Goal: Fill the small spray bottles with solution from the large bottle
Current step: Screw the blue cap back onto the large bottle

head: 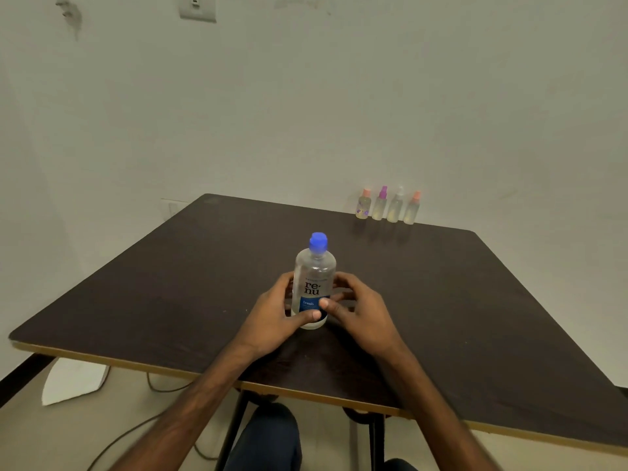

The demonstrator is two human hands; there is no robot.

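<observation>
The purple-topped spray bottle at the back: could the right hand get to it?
Probably yes: nothing stands between the right hand and the purple-topped spray bottle, though other spray bottles flank it.

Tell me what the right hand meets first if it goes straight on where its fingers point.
The bottle: the right hand points its fingers at its side, close or already touching; depth is unclear.

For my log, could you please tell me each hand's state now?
Left hand: holds the large bottle.
Right hand: thumb touches it; grip unclear.

Dark table [458, 300] bears 1 large bottle [314, 277] (blue cap), upright, and 4 small spray bottles [379, 207].
</observation>
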